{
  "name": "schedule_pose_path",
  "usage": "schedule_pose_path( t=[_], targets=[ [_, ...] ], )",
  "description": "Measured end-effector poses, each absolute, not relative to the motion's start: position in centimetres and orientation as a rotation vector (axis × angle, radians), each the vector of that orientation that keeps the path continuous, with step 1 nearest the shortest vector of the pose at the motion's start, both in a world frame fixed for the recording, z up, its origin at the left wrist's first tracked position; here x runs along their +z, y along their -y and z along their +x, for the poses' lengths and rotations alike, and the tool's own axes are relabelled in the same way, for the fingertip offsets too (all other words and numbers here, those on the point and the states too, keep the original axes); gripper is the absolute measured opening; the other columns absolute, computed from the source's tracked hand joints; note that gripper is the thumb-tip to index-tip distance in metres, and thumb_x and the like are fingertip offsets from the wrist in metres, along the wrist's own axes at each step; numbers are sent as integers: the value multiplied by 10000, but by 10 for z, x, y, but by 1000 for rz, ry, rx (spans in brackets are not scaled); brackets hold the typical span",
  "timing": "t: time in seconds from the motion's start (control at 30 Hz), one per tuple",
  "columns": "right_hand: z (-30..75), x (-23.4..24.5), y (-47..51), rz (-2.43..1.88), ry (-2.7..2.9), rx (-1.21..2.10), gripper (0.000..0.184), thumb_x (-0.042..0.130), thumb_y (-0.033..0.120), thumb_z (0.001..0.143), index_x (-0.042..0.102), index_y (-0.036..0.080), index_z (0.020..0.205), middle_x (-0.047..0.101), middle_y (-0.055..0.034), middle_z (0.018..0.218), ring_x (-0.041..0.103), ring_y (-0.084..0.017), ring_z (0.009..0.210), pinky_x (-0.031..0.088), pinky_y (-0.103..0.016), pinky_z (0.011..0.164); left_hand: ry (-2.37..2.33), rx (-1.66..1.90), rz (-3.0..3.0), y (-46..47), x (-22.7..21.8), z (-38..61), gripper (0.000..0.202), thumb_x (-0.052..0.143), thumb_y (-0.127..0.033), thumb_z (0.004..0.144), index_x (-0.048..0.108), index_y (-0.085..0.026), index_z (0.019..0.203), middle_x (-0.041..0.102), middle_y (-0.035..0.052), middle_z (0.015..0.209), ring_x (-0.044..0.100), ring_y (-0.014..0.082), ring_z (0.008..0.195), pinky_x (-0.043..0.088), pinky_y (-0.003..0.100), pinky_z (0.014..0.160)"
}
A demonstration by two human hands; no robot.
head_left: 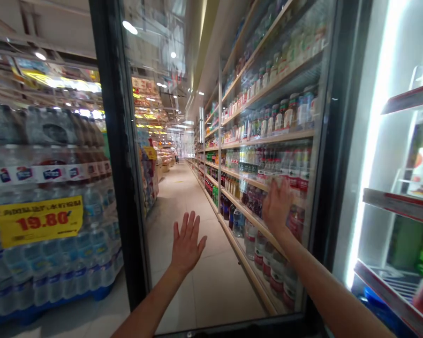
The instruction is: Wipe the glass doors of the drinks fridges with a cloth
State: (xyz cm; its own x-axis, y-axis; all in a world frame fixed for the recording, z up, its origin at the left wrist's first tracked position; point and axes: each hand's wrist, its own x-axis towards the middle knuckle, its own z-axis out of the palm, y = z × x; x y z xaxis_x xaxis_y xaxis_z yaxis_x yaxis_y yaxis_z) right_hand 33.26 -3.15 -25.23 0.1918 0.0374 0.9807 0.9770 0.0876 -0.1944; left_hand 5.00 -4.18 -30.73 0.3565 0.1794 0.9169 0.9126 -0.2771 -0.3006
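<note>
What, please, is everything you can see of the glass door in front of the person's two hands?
The glass door has a large, clear-looking pane in a thick black frame. It stands open beside a lit refrigerator, its top beyond the picture. An aisle and bottle shelves show within the pane. The left hand and right hand are raised before it, fingers up; whether either palm touches the glass cannot be told.

The yellow sign (39, 221) on the stacked bottles (58, 277) shows 19.80 in red. Its smaller writing is too blurred.
</note>
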Motion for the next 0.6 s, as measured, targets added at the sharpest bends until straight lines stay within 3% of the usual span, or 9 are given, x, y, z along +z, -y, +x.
schedule_pose_path(
  t=[0.13,0.2,0.33,0.53,0.6],
  targets=[
    [276,-270,34,-938,1585,-1168,435,417,136,827,532,237,1235,471,-72,1354,264,-194,1355,117,-452,1129,997,-1005,-1711,44,-307,48,531,380,-362,900,377,-107,1365,456,166,1368,282,261,1360,158,476,1114],
    [274,-266,33,-944,1533,-1150,459,415,143,830,501,243,1270,454,-77,1369,276,-199,1351,122,-461,1124,972,-1006,-1729,47,-305,45,511,383,-356,900,396,-124,1355,470,151,1361,289,247,1358,151,461,1121],
    [279,-242,29,-1156,1136,-1017,500,351,198,868,385,160,1366,327,-169,1440,229,-268,1368,198,-520,1075,872,-1076,-1721,49,-288,43,485,429,-326,890,412,-143,1338,499,136,1340,242,223,1378,165,457,1123],
    [240,-255,33,-870,1709,-1206,458,427,127,822,515,254,1254,457,-43,1374,234,-191,1368,84,-465,1136,971,-1091,-1615,42,-248,45,559,460,-365,885,355,-106,1370,356,192,1427,166,277,1394,147,519,1106],
    [257,-249,32,-939,1626,-1190,449,411,133,836,512,254,1257,451,-56,1378,248,-195,1362,97,-479,1130,983,-1089,-1618,39,-243,45,570,442,-381,891,331,-124,1387,344,182,1436,190,276,1388,141,519,1107]
  ],
)
